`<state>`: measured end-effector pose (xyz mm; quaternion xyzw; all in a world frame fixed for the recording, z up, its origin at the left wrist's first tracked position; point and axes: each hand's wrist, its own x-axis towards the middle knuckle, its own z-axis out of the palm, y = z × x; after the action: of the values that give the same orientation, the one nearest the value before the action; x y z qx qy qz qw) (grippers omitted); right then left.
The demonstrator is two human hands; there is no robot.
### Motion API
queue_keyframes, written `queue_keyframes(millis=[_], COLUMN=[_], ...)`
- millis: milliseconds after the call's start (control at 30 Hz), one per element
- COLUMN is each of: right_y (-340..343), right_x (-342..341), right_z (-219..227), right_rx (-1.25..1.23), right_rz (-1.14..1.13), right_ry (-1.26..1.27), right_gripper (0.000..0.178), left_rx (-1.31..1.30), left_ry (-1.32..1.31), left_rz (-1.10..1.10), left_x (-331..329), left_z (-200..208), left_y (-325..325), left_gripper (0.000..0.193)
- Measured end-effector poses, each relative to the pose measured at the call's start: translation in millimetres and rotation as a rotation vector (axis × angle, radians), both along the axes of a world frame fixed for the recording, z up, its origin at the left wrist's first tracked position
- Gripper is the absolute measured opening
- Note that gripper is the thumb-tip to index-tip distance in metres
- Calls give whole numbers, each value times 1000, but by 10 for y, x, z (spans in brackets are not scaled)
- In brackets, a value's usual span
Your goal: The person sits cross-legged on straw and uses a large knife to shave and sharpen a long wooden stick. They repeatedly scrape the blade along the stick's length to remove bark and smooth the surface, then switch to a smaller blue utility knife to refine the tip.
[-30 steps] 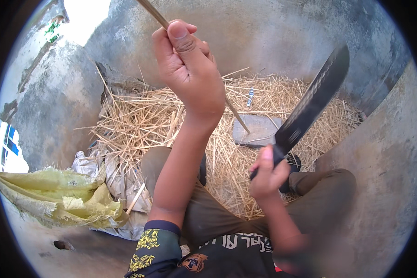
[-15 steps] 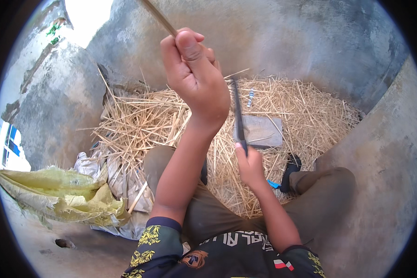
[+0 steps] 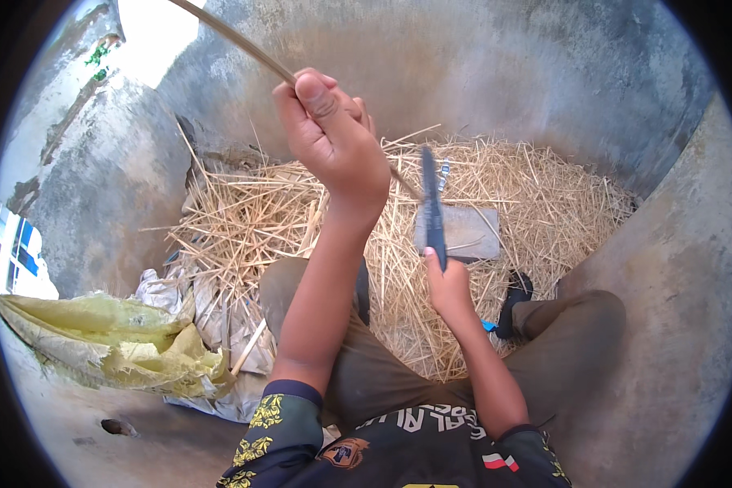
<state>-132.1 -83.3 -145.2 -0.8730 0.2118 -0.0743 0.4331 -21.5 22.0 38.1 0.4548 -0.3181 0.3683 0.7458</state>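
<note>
Raised ahead of me, my left hand (image 3: 335,134) is closed around a long thin wooden stick (image 3: 236,41). One end slants up past the top left edge; the other shows below the hand, near the knife's blade. Whether stick and blade touch I cannot tell. My right hand (image 3: 450,289) grips the handle of a dark knife (image 3: 433,199), its blade pointing away from me. Beneath the knife, a flat grey block (image 3: 469,232) lies on a bed of straw-like strips (image 3: 545,195).
A torn yellowish sack (image 3: 114,342) and crumpled pale sheeting (image 3: 220,325) lie to my left. Loose strips pile up (image 3: 244,220) beyond the sheeting. Concrete walls (image 3: 464,65) surround the space. My bent legs frame the strips, and a dark-shod foot (image 3: 514,301) rests at right.
My left hand has moved slightly left and down, and its stick now leans further left. The knife has shifted a little right, its broad side more in view.
</note>
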Motion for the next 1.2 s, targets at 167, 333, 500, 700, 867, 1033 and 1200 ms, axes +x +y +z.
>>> queue_keyframes(millis=[167,333,500,700,867,1033,1200], right_y=[-82,22,4,80,-89,-278,-195], right_x=[-266,-268,-36,-381,-26,191,-253], right_z=[669,290,-105,662,-466,-363,518], right_rx=[70,41,-119,93,180,-29,166], right_rz=[-76,-159,-51,-2,82,-126,-21], right_ry=[-228,-496,-53,-548,-866,-226,-718], right_gripper=[45,44,42,32,29,39,47], left_rx=[20,11,-47,-37,-40,-55,-93], left_ry=[-7,8,45,44,55,74,72], left_rz=[3,-47,20,31,-39,-18,-97], left_x=[27,-12,11,42,-50,48,-39], left_z=[-43,-14,-20,-55,-51,-20,-104], left_y=[84,-32,32,179,53,229,258], left_gripper=[32,33,33,33,32,32,31])
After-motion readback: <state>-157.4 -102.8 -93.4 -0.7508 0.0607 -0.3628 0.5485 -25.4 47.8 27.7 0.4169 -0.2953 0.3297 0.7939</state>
